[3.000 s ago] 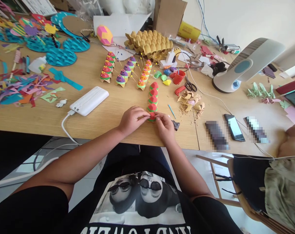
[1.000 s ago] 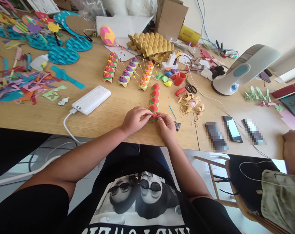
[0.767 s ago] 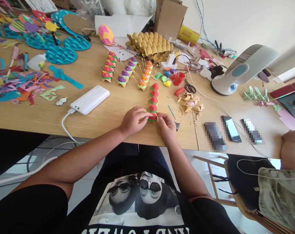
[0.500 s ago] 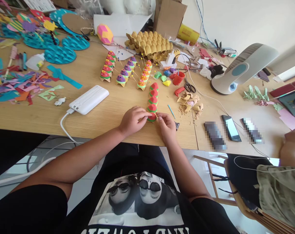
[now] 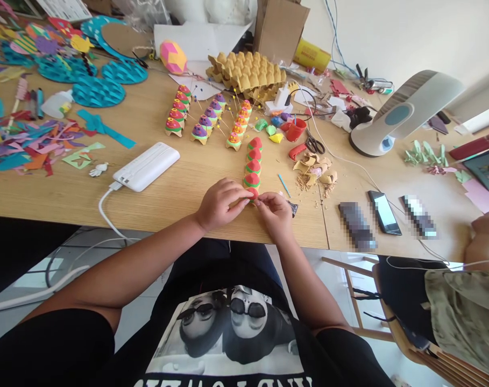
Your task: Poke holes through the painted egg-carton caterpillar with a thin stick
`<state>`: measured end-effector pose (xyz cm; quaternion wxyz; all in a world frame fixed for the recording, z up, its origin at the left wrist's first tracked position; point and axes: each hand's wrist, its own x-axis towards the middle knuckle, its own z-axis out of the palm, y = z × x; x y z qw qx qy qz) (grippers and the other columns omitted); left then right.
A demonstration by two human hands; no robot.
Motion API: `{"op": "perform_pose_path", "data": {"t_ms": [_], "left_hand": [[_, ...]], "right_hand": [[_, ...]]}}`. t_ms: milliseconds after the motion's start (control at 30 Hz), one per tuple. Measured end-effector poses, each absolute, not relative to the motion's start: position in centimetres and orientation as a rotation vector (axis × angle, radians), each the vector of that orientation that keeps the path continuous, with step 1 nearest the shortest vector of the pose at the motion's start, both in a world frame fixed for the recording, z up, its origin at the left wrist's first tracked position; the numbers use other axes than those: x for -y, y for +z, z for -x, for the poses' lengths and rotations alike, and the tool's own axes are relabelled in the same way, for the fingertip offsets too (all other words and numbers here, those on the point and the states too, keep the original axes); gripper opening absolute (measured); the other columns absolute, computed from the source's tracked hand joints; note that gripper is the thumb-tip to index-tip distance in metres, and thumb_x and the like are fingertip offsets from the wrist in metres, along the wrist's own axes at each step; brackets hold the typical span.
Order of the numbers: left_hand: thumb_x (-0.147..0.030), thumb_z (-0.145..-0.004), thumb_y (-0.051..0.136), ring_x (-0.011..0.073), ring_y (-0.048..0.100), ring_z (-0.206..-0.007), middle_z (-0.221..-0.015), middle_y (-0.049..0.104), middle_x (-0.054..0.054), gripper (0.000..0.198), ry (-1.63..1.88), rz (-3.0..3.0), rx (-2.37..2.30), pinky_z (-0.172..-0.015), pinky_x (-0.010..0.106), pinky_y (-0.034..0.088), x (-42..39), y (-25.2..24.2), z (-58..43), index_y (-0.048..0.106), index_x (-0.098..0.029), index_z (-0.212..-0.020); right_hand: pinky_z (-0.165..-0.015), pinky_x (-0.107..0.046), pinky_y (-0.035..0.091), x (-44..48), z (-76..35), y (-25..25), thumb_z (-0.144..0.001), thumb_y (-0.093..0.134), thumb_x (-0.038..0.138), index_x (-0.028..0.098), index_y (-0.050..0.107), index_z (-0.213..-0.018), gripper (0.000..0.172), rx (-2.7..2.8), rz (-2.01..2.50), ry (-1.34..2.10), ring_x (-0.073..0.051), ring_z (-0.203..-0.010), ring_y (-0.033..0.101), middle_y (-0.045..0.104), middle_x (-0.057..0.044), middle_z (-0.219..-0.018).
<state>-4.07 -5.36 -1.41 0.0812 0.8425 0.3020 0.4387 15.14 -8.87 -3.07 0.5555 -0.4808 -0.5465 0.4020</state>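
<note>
A row of egg-carton cups (image 5: 253,167) with red tops and green rims runs away from me on the wooden table. Both hands meet at its nearest cup. My left hand (image 5: 223,204) rests its fingertips on that cup's red top from the left. From the right, my right hand (image 5: 275,212) has thumb and forefinger pinched together at the cup's edge. Fingers partly hide this cup. Farther off stand three decorated rows: a red one (image 5: 178,110), a purple one (image 5: 207,119) and an orange one (image 5: 239,124), with pins near them.
A white power bank (image 5: 146,166) lies left with its cable. Right of the row are a blue stick (image 5: 284,185), carton scraps (image 5: 314,169), scissors (image 5: 316,144) and phones (image 5: 384,212). A white lamp-like device (image 5: 405,113) stands beyond. Another person's arm (image 5: 486,242) is at far right.
My fingers have shifted slightly on the nearest cup. The right fingertips have moved lower and a little left, and the left hand is slightly lower.
</note>
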Motion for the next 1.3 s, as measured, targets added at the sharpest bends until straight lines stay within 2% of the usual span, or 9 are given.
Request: {"op": "perform_pose_path", "data": {"t_ms": [267,500,667,800,933,1167,1300], "left_hand": [[-0.038,-0.094,0.067,0.0221,0.066,-0.091,-0.094,0.076,0.006,0.017,1.24,-2.486,-0.892,-0.087,0.041,0.053,5.4,-1.4,4.0,0.074,-0.024,-0.1],[-0.036,-0.095,0.066,0.0204,0.065,-0.086,-0.087,0.075,0.005,0.015,1.233,-2.485,-0.887,-0.083,0.039,0.052,5.4,-1.2,3.9,0.073,-0.022,-0.092],[-0.03,-0.095,0.065,0.0194,0.065,-0.083,-0.085,0.075,0.004,0.013,1.293,-2.472,-0.864,-0.08,0.037,0.052,5.4,-1.2,3.9,0.072,-0.021,-0.089],[-0.032,-0.097,0.063,0.0192,0.066,-0.085,-0.088,0.076,0.004,0.015,1.296,-2.391,-0.909,-0.083,0.038,0.053,5.4,-1.2,3.9,0.072,-0.022,-0.089],[-0.032,-0.097,0.063,0.019,0.066,-0.086,-0.087,0.076,0.004,0.016,1.31,-2.347,-0.904,-0.084,0.038,0.053,5.4,-1.1,3.9,0.072,-0.021,-0.089],[-0.039,-0.092,0.07,0.0209,0.068,-0.09,-0.094,0.077,0.005,0.018,1.308,-2.396,-0.893,-0.087,0.04,0.053,5.6,-1.0,4.0,0.072,-0.023,-0.101],[-0.036,-0.093,0.071,0.0204,0.069,-0.091,-0.095,0.077,0.005,0.016,1.348,-2.418,-0.87,-0.087,0.039,0.053,5.5,-1.1,4.0,0.073,-0.023,-0.102]], "right_hand": [[-0.081,-0.037,0.055,9.2,-14.9,-2.3,-0.089,0.068,0.027,0.025,0.07,-0.086,0.004,1.629,1.226,0.537,-0.02,-0.082,0.067,0.074,-0.002,-0.084],[-0.08,-0.038,0.053,9.5,-14.7,-2.8,-0.092,0.063,0.021,0.026,0.069,-0.091,0.008,1.751,1.164,0.359,-0.021,-0.084,0.067,0.074,-0.003,-0.088],[-0.082,-0.039,0.053,9.4,-14.6,-2.6,-0.093,0.064,0.023,0.027,0.069,-0.097,0.008,1.749,1.167,0.384,-0.021,-0.085,0.066,0.073,-0.003,-0.089],[-0.087,-0.04,0.054,9.4,-14.8,-2.1,-0.09,0.069,0.026,0.028,0.07,-0.11,0.02,1.706,1.184,0.504,-0.022,-0.091,0.067,0.075,-0.004,-0.097],[-0.083,-0.037,0.055,9.5,-15.0,-1.7,-0.092,0.069,0.029,0.026,0.072,-0.096,0.006,1.653,1.152,0.559,-0.02,-0.086,0.067,0.075,-0.003,-0.093],[-0.082,-0.038,0.056,9.5,-15.1,-1.8,-0.093,0.067,0.034,0.026,0.073,-0.092,0.01,1.614,1.189,0.593,-0.02,-0.084,0.067,0.076,-0.004,-0.091],[-0.082,-0.037,0.056,9.4,-15.1,-1.8,-0.094,0.067,0.034,0.026,0.074,-0.092,0.011,1.628,1.168,0.616,-0.02,-0.084,0.067,0.076,-0.004,-0.09]]}}
